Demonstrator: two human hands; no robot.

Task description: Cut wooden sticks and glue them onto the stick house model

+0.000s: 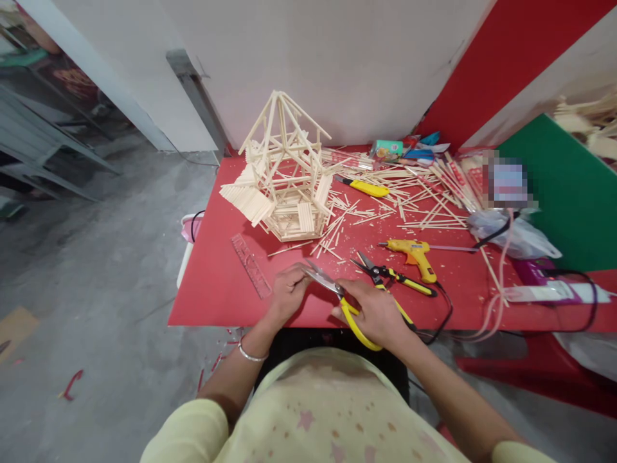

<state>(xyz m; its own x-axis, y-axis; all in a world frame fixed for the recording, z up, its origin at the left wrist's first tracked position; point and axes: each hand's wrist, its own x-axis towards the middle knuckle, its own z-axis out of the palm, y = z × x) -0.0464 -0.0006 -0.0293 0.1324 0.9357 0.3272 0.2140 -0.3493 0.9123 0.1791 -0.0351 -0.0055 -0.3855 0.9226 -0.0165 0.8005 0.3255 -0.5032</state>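
Observation:
My right hand (376,313) is closed round the yellow handles of a pair of scissors (332,289), whose blades point left toward my left hand (288,292). My left hand is closed in a pinch at the blade tips, holding something too small to make out. Both hands hover over the front edge of a red table (216,289). Behind them stands a house-like model of wooden sticks (282,173).
Loose wooden sticks (409,193) litter the table's middle and back. A yellow glue gun (414,252), yellow-handled snips (393,276), a yellow knife (364,186) and a clear ruler (250,265) lie nearby. Cables and a power strip (549,292) sit at right. Grey floor lies to the left.

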